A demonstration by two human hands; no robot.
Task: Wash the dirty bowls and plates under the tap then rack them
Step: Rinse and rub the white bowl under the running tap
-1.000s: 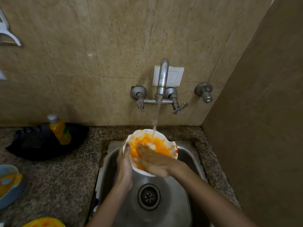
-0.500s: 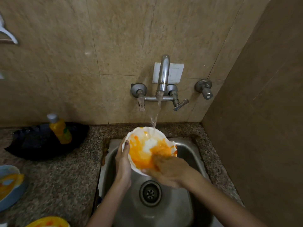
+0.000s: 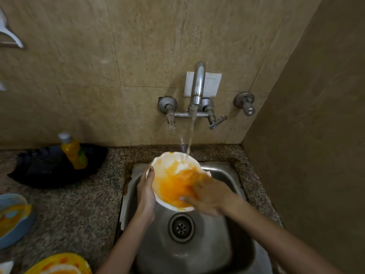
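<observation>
**DESK:** What does the wide shot give us?

**OPERATOR:** A person stands at a steel sink [image 3: 227, 244] set in a speckled stone counter [image 3: 79, 204], with the tap [image 3: 198, 82] running, as seen on my headset feed. I count at least three dirty dishes, and none looks finished.

**DESK:** Which one is in hand?

**OPERATOR:** A white bowl [image 3: 167, 165], held tilted over the basin just above the drain [image 3: 181, 227], its far rim under the stream [image 3: 191, 131]. Orange sauce coats most of the inside. One patch near the top, where the water lands, is rinsed white. I judge it about halfway washed.

**DESK:** And the others?

**OPERATOR:** A blue bowl [image 3: 17, 232] sits on the counter at the far left, and a yellow plate [image 3: 59, 264] at the bottom left edge. Both are streaked orange and well apart from the sink, waiting their turn. No rack shows in my view, so nothing is racked as far as I can see.

**DESK:** The hands?

**OPERATOR:** The left hand [image 3: 147, 192] grips the bowl's left rim, thumb hooked over the edge, fingers out of sight behind it. The right hand [image 3: 209, 194] is smeared by motion. Its fingers seem laid flat against the inner wall, rubbing at the sauce, with nothing held that I can make out.

**DESK:** What's left to do?

**OPERATOR:** Finish this bowl, wash the other two dishes, then rack them all.
</observation>
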